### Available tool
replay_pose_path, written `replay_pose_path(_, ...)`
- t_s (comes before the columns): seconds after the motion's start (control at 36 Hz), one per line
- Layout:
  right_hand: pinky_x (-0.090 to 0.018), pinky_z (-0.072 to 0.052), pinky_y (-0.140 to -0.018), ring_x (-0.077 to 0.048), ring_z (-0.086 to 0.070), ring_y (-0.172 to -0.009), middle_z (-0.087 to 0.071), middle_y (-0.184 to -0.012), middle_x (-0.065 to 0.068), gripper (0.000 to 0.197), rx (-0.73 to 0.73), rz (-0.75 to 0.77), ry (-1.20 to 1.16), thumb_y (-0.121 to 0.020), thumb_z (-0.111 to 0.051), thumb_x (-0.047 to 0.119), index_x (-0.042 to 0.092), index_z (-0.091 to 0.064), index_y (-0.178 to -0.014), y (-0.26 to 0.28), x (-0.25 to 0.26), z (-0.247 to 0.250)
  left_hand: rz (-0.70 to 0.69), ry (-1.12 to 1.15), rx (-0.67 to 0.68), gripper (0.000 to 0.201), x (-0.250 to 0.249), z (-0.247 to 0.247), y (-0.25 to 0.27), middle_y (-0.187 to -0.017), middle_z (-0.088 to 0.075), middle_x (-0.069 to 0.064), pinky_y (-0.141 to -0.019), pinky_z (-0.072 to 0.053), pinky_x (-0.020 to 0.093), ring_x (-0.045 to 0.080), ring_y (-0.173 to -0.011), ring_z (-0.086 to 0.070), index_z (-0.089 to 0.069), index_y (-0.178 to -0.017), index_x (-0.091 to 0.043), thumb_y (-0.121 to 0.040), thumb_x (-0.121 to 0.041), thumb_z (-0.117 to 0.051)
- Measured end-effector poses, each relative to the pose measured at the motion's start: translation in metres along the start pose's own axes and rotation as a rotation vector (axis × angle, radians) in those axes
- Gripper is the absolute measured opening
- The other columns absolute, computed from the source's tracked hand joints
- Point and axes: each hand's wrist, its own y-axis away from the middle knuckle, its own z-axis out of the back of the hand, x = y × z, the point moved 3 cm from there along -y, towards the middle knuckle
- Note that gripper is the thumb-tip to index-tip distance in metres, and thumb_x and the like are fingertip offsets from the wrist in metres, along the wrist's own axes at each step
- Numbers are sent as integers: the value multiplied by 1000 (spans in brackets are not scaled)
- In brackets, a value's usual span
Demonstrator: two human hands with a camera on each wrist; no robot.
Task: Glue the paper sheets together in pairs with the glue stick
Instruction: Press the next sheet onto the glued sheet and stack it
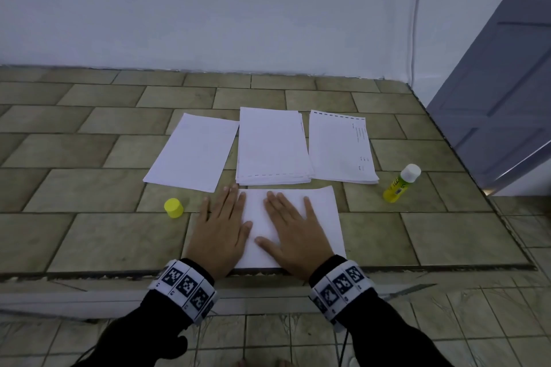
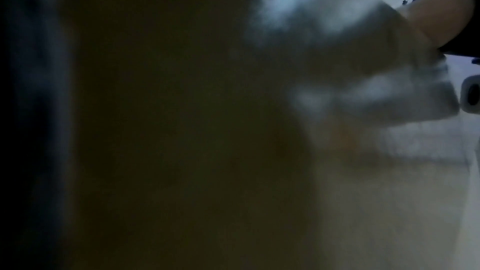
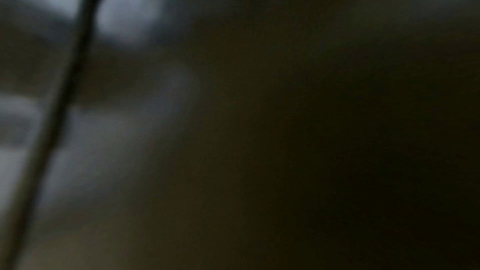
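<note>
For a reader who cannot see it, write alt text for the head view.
Both hands, left hand and right hand, press flat on a paper sheet on a tiled floor. Beyond lie three paper stacks, a yellow cap and a glue stick.

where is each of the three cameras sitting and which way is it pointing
Head: worn on the head, looking forward and down at the tiled ledge; the left hand and right hand press flat on the paper sheet, sleeves showing.
Left wrist: low against the surface, mostly dark blur; part of a bare arm and dark sleeve at upper right.
Right wrist: low against the surface, dark blur; no body part identifiable.
Shared: both wrist views are dark and blurred.
</note>
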Motion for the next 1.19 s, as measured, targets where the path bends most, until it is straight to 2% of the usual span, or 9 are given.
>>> replay_pose_path(0.19,-51,7,-117,-10,-1,-149,-2,-163,4,100,-59,-311,75,-76,23,73,18,-6,-155,31,-69,10,25,8,-4,63,-1,2,1,-153,-38,13,-112,-20,50,28,-142,-35,-44,-144,-3,-98,-42,-24)
replay_pose_path(0.31,-62,-7,-111,-23,-37,-141,-36,-153,-9,88,-92,-414,138,-93,4,62,5,-39,-145,39,-82,18,32,6,-12,63,-2,3,1,-152,-40,13,-112,-21,50,28,-141,-38,-45,-144,-3,-98,-42,-25)
replay_pose_path(0.42,-61,-8,-107,-29,-41,-138,-41,-149,-14,75,-189,-328,154,-95,-19,55,2,-44,-141,28,-57,21,34,17,-11,63,-2,2,1,-153,-38,12,-113,-21,51,27,-142,-35,-43,-145,-3,-98,-42,-24)
replay_pose_path(0.56,-59,3,-117,-17,6,-148,2,-160,-3,89,-16,41,13,-86,12,64,11,-10,-154,3,12,9,29,-1,-4,63,-1,-2,0,-151,-41,14,-110,-21,51,28,-140,-38,-46,-143,-3,-99,-41,-23)
replay_pose_path(0.61,-61,-3,-116,-16,-3,-148,-10,-160,-5,86,27,106,6,-90,9,61,9,-20,-152,-5,25,0,11,-11,7,66,1,-2,0,-151,-41,15,-109,-21,51,29,-140,-39,-45,-143,-2,-103,-42,-12)
replay_pose_path(0.69,-63,-16,-114,-16,-21,-147,-25,-158,-4,80,8,63,15,-95,1,60,10,-30,-150,-8,17,-6,5,-6,-14,65,1,-1,0,-150,-43,15,-108,-22,50,28,-138,-41,-46,-142,-2,-103,-42,-14)
replay_pose_path(0.86,-49,11,-117,-8,-5,-149,-10,-162,4,99,-85,-181,48,-78,25,69,18,-11,-155,14,-46,8,25,8,-44,62,-2,2,1,-151,-41,13,-111,-19,49,26,-139,-39,-46,-142,-2,-96,-40,-28)
replay_pose_path(1.08,-64,-7,-110,-26,-41,-138,-45,-147,-13,87,-54,-417,136,-96,2,59,2,-48,-138,27,-71,16,52,35,-20,62,-2,2,1,-152,-40,12,-111,-32,55,26,-141,-38,-44,-144,-3,-97,-41,-26)
replay_pose_path(1.19,-57,7,-113,-24,-17,-148,-20,-159,-12,92,-56,-245,92,-91,8,66,4,-25,-151,18,-33,18,36,22,-39,62,-3,2,0,-150,-43,13,-113,-26,53,27,-139,-41,-47,-142,-3,-96,-40,-28)
